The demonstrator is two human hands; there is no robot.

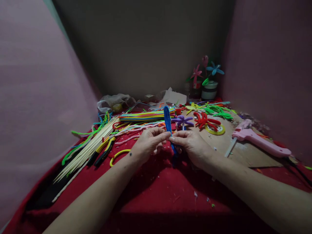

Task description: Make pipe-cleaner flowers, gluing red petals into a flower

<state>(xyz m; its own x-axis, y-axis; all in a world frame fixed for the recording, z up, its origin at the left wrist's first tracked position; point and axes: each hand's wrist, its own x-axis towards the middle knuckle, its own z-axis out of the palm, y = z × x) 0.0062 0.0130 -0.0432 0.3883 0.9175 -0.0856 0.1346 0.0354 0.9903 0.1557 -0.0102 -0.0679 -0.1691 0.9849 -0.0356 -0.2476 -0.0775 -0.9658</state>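
Note:
A folded blue pipe cleaner bundle (167, 118) stands upright between my hands above the red cloth. My left hand (149, 142) pinches it from the left, thumb and forefinger closed at its lower part. From the right, my right hand (191, 144) grips the same spot, its thumb against the blue strands. The bundle's lower end hangs below my fingers in shadow. Just behind my right hand is a purple pipe cleaner flower (182, 120), and to its right lies a red one (206, 121).
Wooden sticks (90, 146) and yellow-black pliers (103, 150) lie left. Behind are bundled colored pipe cleaners (146, 115). A cardboard sheet (243, 156) on the right bears a pink glue gun (263, 141) and yellow tape roll (220, 130). Potted craft flowers (209, 89) stand at the back.

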